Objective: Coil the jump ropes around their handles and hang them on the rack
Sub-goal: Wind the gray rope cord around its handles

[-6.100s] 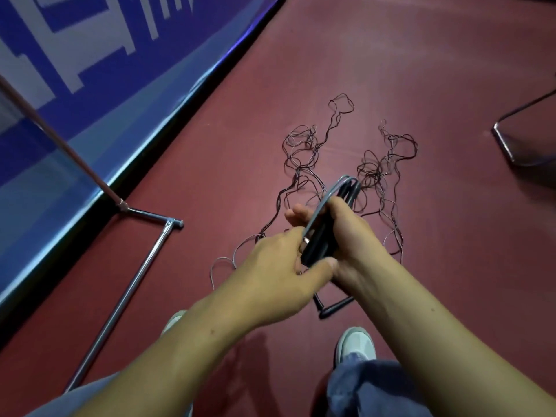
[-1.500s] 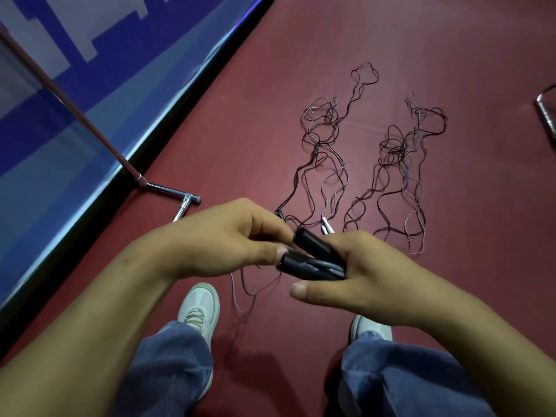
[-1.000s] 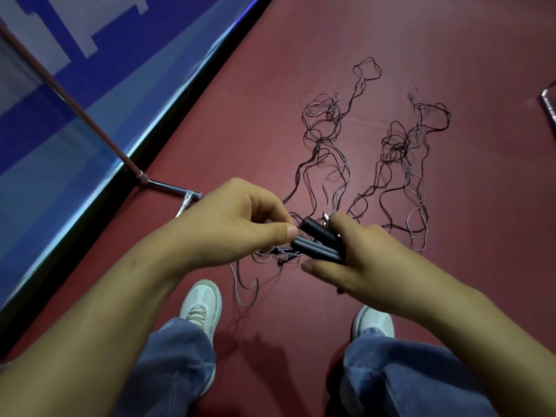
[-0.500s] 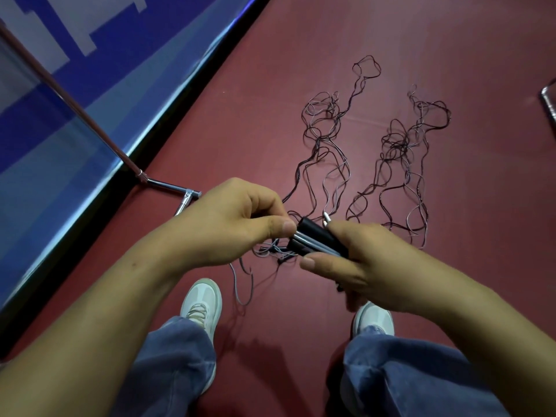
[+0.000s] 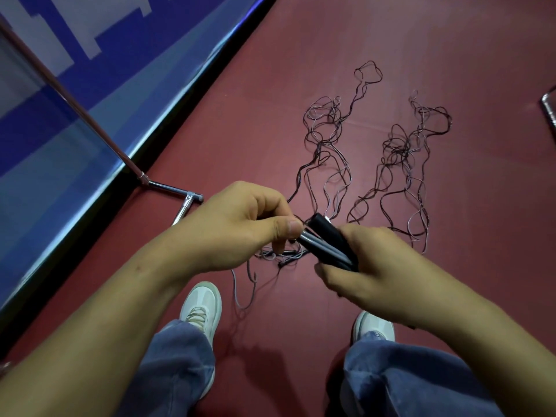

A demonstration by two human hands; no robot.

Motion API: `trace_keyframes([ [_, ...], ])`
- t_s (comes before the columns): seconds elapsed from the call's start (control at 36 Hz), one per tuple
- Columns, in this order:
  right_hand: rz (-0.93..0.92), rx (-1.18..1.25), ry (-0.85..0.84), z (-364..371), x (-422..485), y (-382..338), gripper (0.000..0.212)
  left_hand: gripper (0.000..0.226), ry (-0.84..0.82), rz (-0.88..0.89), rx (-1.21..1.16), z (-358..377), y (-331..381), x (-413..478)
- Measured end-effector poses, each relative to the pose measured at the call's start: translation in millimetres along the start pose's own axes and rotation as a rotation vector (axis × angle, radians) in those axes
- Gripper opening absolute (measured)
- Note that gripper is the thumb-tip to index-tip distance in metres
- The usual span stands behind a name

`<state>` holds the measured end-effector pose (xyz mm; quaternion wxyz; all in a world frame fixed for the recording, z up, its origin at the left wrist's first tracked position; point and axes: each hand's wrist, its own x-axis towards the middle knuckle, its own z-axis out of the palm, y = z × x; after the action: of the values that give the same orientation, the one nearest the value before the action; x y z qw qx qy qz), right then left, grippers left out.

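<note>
My right hand [image 5: 373,272] grips a pair of black jump-rope handles [image 5: 329,240] with grey cord wound along them. At the handles' near end my left hand [image 5: 240,227] pinches the thin cord between thumb and forefinger. Loose cord [image 5: 267,254] trails from under my left hand down to the floor. Two tangled heaps of thin dark jump ropes lie on the red floor beyond my hands, one on the left [image 5: 328,139] and one on the right [image 5: 406,164]. The chrome rack's foot [image 5: 177,191] and its slanting pole [image 5: 69,97] stand at the left.
A blue and white padded wall [image 5: 75,100] runs along the left with a black base strip. Another chrome frame corner [image 5: 549,106] shows at the right edge. My two white shoes [image 5: 201,308] and blue jeans stand below my hands on the red floor.
Over the last seconds the handles turned from upright to lying across my right hand, and my left hand has kept winding cord onto them. The trailing loop on the floor has shortened slightly.
</note>
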<state>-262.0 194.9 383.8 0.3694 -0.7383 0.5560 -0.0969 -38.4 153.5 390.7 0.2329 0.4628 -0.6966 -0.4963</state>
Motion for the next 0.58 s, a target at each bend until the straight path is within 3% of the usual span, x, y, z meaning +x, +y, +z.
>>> trace_keyframes([
  [0.19, -0.016, -0.035, -0.057, -1, -1, -9, 0.03, 0.016, 0.019, 0.011, -0.039, 3, -2, 0],
  [0.33, 0.072, 0.26, -0.164, -4, -6, -14, 0.022, 0.017, -0.003, 0.023, -0.12, 3, -2, 1],
  [0.58, 0.029, 0.303, -0.059, -6, -8, -21, 0.026, 0.018, 0.016, 0.07, -0.235, 2, -7, 2],
])
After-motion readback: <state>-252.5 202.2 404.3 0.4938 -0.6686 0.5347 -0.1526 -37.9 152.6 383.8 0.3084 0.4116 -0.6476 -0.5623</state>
